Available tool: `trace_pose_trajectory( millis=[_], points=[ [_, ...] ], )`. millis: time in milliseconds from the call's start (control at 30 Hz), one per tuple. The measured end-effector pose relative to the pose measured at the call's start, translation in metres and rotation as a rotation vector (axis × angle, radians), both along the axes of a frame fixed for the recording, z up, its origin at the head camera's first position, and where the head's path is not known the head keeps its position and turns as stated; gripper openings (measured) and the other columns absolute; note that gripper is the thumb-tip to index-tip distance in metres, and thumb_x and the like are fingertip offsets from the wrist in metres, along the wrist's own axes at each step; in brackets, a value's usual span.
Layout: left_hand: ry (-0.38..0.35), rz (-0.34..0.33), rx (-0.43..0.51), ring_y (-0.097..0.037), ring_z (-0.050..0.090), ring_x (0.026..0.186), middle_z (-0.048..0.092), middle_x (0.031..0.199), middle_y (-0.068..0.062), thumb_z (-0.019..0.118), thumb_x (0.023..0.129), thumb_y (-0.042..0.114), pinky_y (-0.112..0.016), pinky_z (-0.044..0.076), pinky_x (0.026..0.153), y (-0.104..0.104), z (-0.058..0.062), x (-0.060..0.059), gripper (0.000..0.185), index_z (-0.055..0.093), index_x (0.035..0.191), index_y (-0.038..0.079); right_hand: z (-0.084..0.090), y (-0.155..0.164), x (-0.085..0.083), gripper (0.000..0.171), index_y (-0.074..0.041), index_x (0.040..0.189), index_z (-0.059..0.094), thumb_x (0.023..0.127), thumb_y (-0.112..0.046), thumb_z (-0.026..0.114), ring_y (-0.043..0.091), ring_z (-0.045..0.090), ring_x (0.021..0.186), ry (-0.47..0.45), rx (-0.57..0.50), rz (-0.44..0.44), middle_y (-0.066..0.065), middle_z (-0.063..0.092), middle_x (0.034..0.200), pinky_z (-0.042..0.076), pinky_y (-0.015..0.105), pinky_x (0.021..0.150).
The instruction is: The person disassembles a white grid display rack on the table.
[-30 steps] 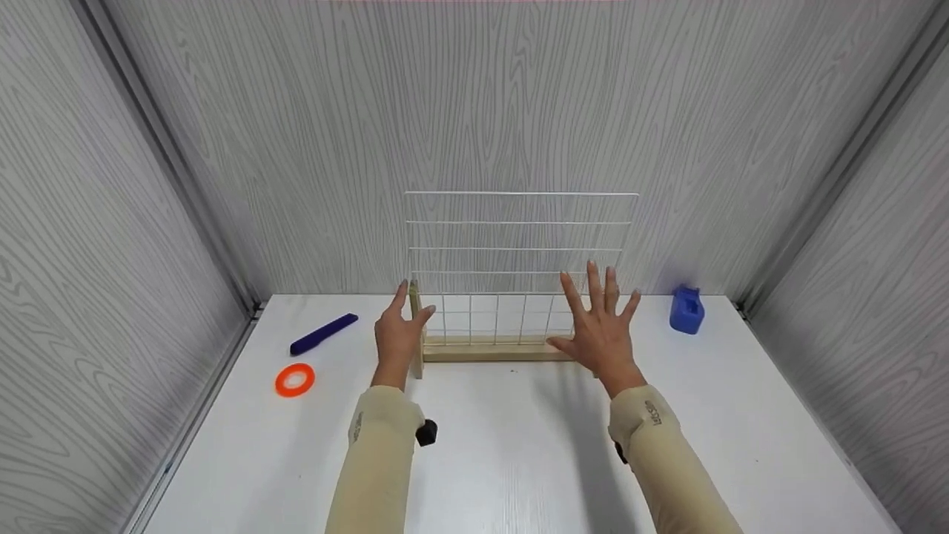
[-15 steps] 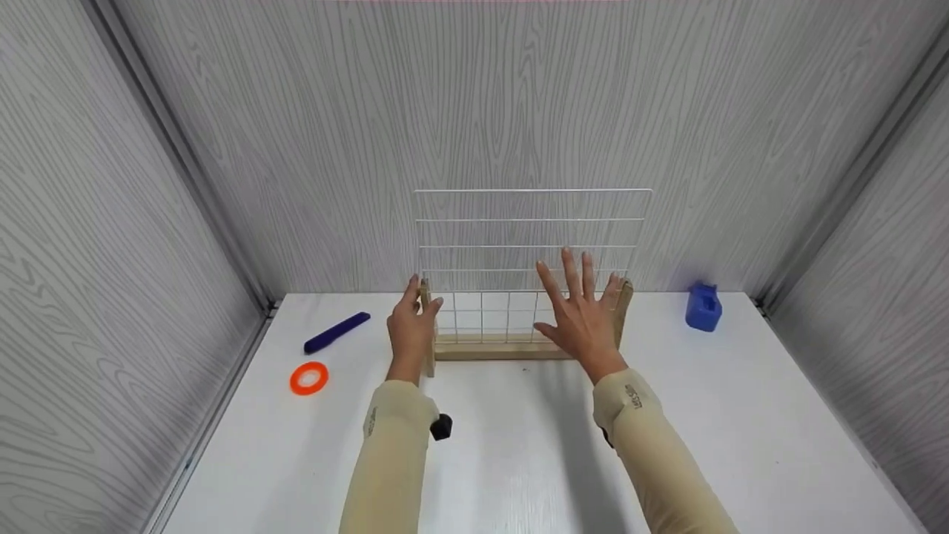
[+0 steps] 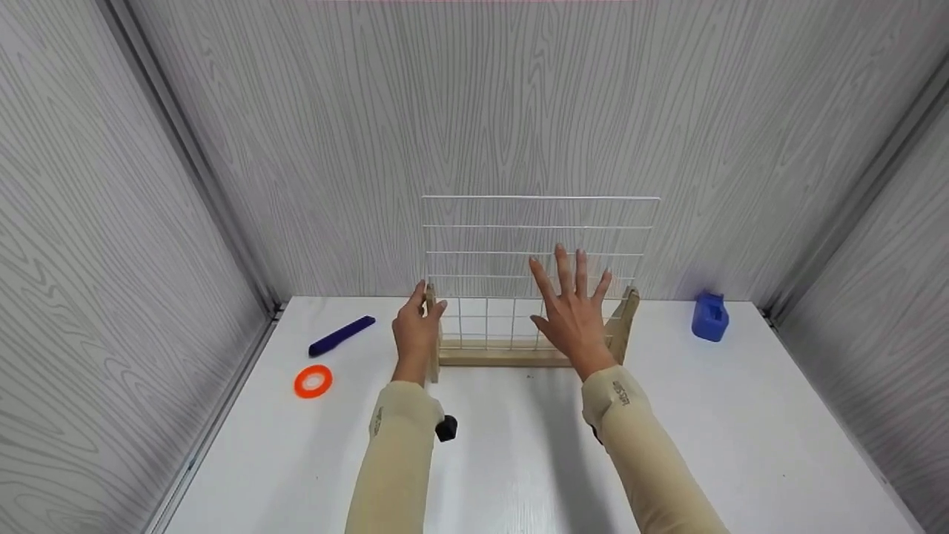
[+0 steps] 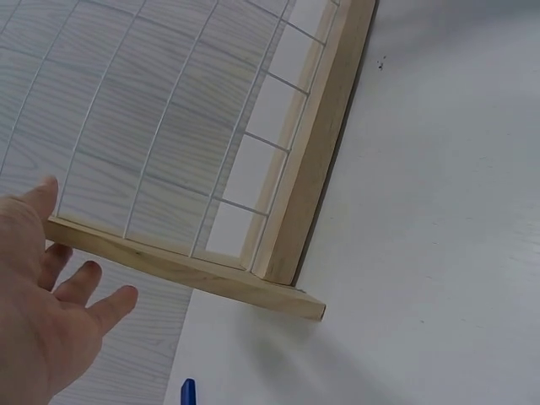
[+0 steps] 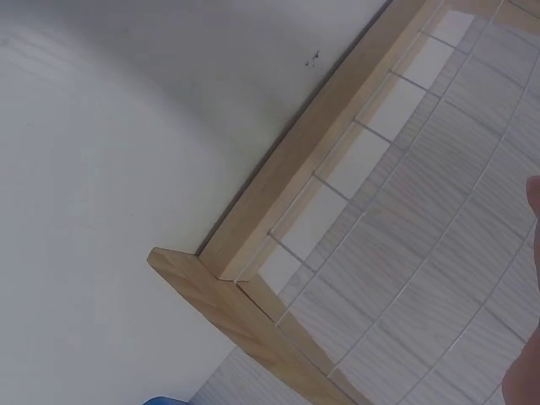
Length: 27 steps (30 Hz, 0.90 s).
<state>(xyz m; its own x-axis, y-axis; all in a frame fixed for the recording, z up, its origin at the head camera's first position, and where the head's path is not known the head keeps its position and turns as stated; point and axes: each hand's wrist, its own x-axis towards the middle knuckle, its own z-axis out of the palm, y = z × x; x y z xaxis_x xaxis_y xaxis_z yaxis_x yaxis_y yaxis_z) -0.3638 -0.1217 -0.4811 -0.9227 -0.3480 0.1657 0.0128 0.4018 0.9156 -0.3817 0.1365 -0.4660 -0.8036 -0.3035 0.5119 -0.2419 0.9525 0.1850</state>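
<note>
A white wire grid panel (image 3: 519,237) stands upright in a pale wooden base (image 3: 504,357) near the back of the white table (image 3: 519,460). My left hand (image 3: 417,326) is open beside the base's left foot (image 3: 432,348), its straight fingers at the wood. In the left wrist view the left hand (image 4: 42,321) lies flat, thumb tip at the end of the foot (image 4: 186,272). My right hand (image 3: 569,311) is open with spread fingers in front of the grid's right half, next to the right foot (image 3: 623,322). Only a sliver of the right hand (image 5: 525,380) shows in the right wrist view.
A dark blue pen-shaped stick (image 3: 341,335) and an orange ring (image 3: 313,381) lie on the table to the left. A small blue container (image 3: 709,317) stands at the back right. Grey wood-grain walls (image 3: 148,222) close in the table on three sides.
My right hand has slid left across the front of the grid, uncovering the right wooden foot. My left hand has stayed at the left foot.
</note>
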Motion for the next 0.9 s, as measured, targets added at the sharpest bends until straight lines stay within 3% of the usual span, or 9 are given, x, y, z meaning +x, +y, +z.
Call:
trace_pose_trajectory(
  millis=[300,533,900],
  points=[
    [-0.004,-0.026,0.029,-0.032,0.054,0.137,0.054,0.150,-0.013,0.064,0.101,0.024,-0.041,0.049,0.110,0.000,0.003,-0.006,0.060,0.041,0.156,0.015,0.013,-0.009,-0.013,0.113,-0.033,0.164,0.001,0.084,-0.052,0.079,0.042,0.004,0.158,0.002,-0.012,-0.020,0.014,-0.002,0.171,0.013,0.080,0.114],
    [0.037,0.010,-0.006,-0.034,0.059,0.131,0.058,0.146,-0.015,0.063,0.101,0.018,-0.043,0.052,0.106,-0.002,0.003,-0.010,0.053,0.048,0.151,0.011,0.016,-0.007,-0.023,0.109,-0.038,0.163,0.003,0.085,-0.049,0.080,0.041,0.010,0.158,0.019,-0.017,-0.012,0.014,0.004,0.171,0.014,0.082,0.112],
    [-0.009,-0.002,0.031,-0.032,0.060,0.131,0.055,0.149,-0.014,0.061,0.103,0.021,-0.042,0.051,0.106,0.000,0.000,-0.010,0.053,0.046,0.153,0.013,0.022,-0.006,-0.034,0.102,-0.038,0.162,0.005,0.089,-0.051,0.075,0.041,0.019,0.155,0.067,-0.015,-0.006,0.017,0.020,0.167,0.015,0.082,0.112]
  ],
)
